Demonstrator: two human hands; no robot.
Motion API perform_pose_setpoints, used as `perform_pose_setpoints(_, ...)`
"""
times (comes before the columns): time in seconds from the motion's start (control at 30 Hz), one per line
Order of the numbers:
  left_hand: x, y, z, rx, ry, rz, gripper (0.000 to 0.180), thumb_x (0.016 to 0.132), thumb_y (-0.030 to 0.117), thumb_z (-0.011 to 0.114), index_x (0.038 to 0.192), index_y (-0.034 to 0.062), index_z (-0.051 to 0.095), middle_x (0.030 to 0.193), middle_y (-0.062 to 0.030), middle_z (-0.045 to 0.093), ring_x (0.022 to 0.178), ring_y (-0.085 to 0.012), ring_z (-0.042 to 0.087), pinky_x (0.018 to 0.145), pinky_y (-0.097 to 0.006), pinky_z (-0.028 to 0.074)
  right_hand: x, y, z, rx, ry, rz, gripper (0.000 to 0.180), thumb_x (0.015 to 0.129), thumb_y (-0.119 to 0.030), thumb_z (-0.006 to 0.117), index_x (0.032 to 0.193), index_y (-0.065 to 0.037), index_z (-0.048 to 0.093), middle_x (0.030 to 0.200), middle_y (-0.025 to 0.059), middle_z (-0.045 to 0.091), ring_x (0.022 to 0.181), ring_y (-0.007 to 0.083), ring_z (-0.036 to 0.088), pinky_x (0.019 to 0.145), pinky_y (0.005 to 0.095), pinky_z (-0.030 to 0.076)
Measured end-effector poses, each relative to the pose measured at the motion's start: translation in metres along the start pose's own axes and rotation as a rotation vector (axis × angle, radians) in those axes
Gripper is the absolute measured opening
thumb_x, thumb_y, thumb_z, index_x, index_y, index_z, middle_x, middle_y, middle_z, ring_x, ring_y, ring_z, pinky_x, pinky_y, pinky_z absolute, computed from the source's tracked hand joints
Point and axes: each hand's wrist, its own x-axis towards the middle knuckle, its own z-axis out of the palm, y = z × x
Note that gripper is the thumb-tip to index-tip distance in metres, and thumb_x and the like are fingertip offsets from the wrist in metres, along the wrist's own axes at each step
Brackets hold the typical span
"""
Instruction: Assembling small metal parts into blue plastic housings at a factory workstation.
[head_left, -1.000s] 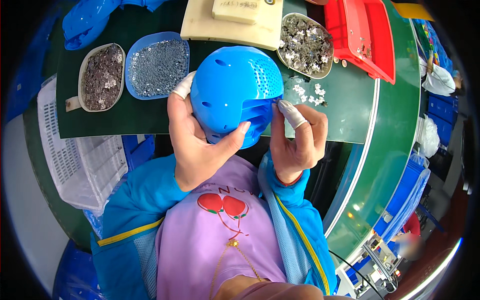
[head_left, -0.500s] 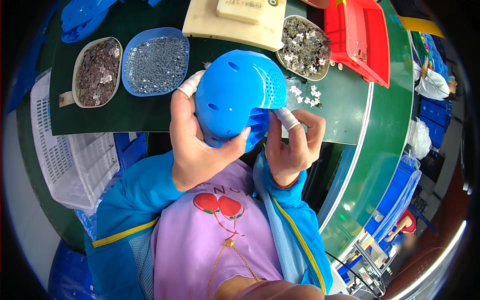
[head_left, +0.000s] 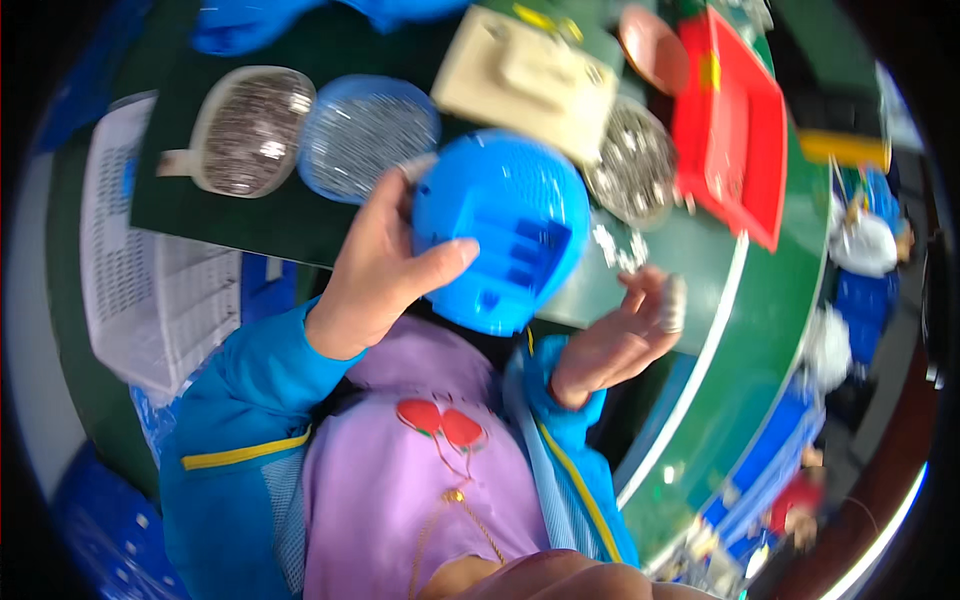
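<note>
My left hand (head_left: pixel 390 265) is closed on the left side of a rounded blue plastic shell (head_left: pixel 480 235), shaped like a small helmet. Its thumb presses the front, and its other fingers are partly hidden behind the shell. A cut-out with ribbed slots shows on the shell's face. Apart from the shell, to its lower right, my right hand (head_left: pixel 625 340) is blurred, with loosely bent fingers and a white finger cot on one fingertip. Nothing visible is in it. Several small silvery-white metal pieces (head_left: pixel 620 247) lie on the table just beyond that hand.
At the far left stand a pan of dark metal pieces (head_left: pixel 253 130) and a blue bowl of small silvery parts (head_left: pixel 368 135). A cream block (head_left: pixel 470 75), another bowl of metal pieces (head_left: pixel 632 165) and a red bin (head_left: pixel 735 140) stand farther right. A white plastic basket (head_left: pixel 125 270) is at the left edge.
My right hand has let go of the shell and moved right, toward the loose metal pieces. The shell has turned in my left hand, bringing the ribbed cut-out into view. The whole view has shifted.
</note>
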Motion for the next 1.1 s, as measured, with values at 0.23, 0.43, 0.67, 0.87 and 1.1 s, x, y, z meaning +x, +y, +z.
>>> perform_pose_setpoints(0.23,0.061,0.148,-0.076,0.110,0.043,0.232,0.055,0.092,0.009,0.061,0.140,-0.0045,0.038,0.134,-0.0174,0.054,0.118,-0.0251,0.058,0.103,-0.039,0.048,-0.009,0.014,0.020,-0.511,-0.723,-0.188,0.045,0.077,-0.006,0.077,0.118,0.000,0.060,0.135,0.0231,0.049,0.121,0.0438,0.047,0.100,0.0497,0.040)
perform_pose_setpoints(0.43,0.273,0.214,-0.103,0.330,0.329,0.178,0.032,0.089,0.014,0.065,0.117,0.0000,0.062,0.101,-0.0096,0.068,0.096,-0.0245,0.066,0.086,-0.037,0.052,-0.009,0.027,0.032,-0.579,-0.578,-0.120,0.035,0.079,0.003,0.070,0.112,0.002,0.058,0.135,0.0229,0.050,0.118,0.0438,0.049,0.100,0.0509,0.040)
perform_pose_setpoints(0.67,0.446,0.152,-0.211,0.721,0.315,0.197,0.052,0.087,0.030,0.067,0.125,-0.0057,0.058,0.124,-0.0185,0.065,0.113,-0.0288,0.063,0.093,-0.040,0.052,-0.015,0.023,0.044,-0.556,-0.649,-0.179,0.046,0.078,0.003,0.070,0.121,-0.001,0.054,0.135,0.0225,0.050,0.120,0.0442,0.049,0.100,0.0522,0.041)
perform_pose_setpoints(0.87,0.394,0.172,-0.079,1.441,0.446,0.007,0.078,0.086,0.052,0.069,0.136,-0.0055,0.052,0.138,-0.0212,0.055,0.128,-0.0306,0.054,0.106,-0.040,0.043,-0.007,0.027,0.037,-0.626,-0.605,-0.131,0.050,0.076,0.003,0.072,0.123,-0.002,0.053,0.135,0.0227,0.049,0.120,0.0449,0.049,0.100,0.0526,0.042)
perform_pose_setpoints(1.1,0.319,0.156,-0.050,1.973,-0.605,0.756,0.064,0.074,0.045,0.079,0.126,0.0115,0.062,0.128,-0.0163,0.060,0.115,-0.0371,0.059,0.097,-0.043,0.048,0.001,0.025,0.038,-0.584,-0.621,-0.090,0.051,0.072,0.003,0.075,0.120,0.001,0.055,0.137,0.0226,0.048,0.122,0.0443,0.048,0.102,0.0501,0.041)
